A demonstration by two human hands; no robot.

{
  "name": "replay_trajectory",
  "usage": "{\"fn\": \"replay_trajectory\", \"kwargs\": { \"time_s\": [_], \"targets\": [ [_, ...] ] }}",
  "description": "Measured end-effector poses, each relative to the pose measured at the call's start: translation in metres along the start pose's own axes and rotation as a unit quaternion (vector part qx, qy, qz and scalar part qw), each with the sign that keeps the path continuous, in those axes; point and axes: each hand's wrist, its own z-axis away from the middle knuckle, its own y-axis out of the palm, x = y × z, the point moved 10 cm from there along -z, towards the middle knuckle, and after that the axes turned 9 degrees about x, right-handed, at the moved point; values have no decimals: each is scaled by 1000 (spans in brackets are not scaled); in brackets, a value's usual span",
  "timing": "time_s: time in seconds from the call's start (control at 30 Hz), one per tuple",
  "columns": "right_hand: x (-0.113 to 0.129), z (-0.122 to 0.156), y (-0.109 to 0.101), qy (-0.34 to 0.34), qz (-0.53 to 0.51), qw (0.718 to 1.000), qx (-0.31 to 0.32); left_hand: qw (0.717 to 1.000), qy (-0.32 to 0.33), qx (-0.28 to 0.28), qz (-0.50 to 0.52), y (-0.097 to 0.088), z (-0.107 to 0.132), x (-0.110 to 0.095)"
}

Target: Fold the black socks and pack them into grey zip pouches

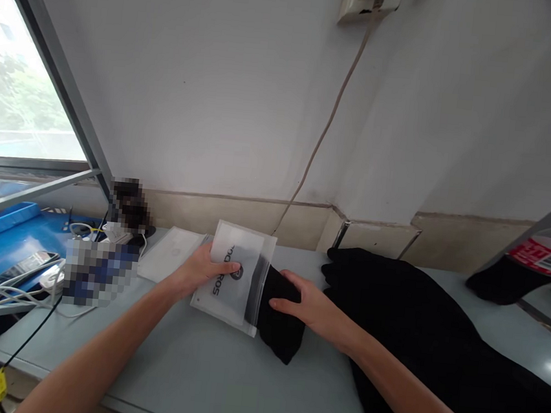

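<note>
My left hand (201, 269) grips a frosted white zip bag (234, 293) with dark print, thumb on top, on the pale table (219, 383). A folded black sock (280, 320) sticks out of the bag's open right end. My right hand (302, 303) is closed over that sock, fingers pressing it beside the bag's mouth. To the right of both hands lies a large heap of black socks (419, 331).
More white bags (168, 253) lie behind the left hand. Cables, chargers and a blue tray (4, 216) crowd the left by the window. A cord (321, 139) hangs down the wall. A red-labelled bottle (546, 255) and another black sock (507, 281) sit far right.
</note>
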Motion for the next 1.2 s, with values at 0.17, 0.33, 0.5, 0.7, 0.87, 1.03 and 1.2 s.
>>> {"fn": "replay_trajectory", "kwargs": {
  "time_s": [0.17, 0.33, 0.5, 0.7, 0.87, 1.03, 1.2],
  "targets": [
    [22, 3, 25, -65, -21, 990, 126, 992, -38, 122, 8, 34, 4, 10],
    [-25, 2, -34, 52, -127, 982, -131, 998, -6, -62, 27, -2, 0, 14],
    [-39, 0, -1, 102, -278, 955, 32, 974, 12, -152, 165, -18, 3, 18],
    [-21, -2, 10, 13, -286, 958, 10, 973, 34, -101, 206, 6, -1, 22],
    [-10, -2, -11, -71, -316, 938, -127, 986, 17, -92, 135, 23, 2, 29],
    [-12, -1, 5, -30, -360, 927, -96, 986, 2, -71, 151, 33, 3, 34],
    [-17, 0, 11, -15, -403, 911, -84, 971, -70, -68, 217, 30, 4, 47]
  ]
}}
